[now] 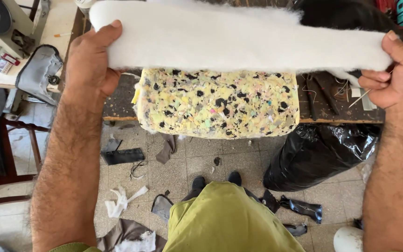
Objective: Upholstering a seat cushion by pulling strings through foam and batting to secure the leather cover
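Down by the feet it's a messy tiled floor [201, 163] with fabric scraps and a black plastic bag [320, 154] leaning under the bench. Moving up, a block of speckled rebonded foam [218, 102], yellowish with dark and pastel flecks, sits on the edge of the wooden worktop [323, 105] and overhangs it a bit. Right above that, a strip of fluffy white batting [239, 42] stretches side to side, long axis running left-right between both hands, over the foam's far edge. Left hand [89, 63] pinches its left end, thumb on top; right hand [399, 74] pinches the right end likewise. Both about equally close. Further back left there's a sewing machine [1, 23].
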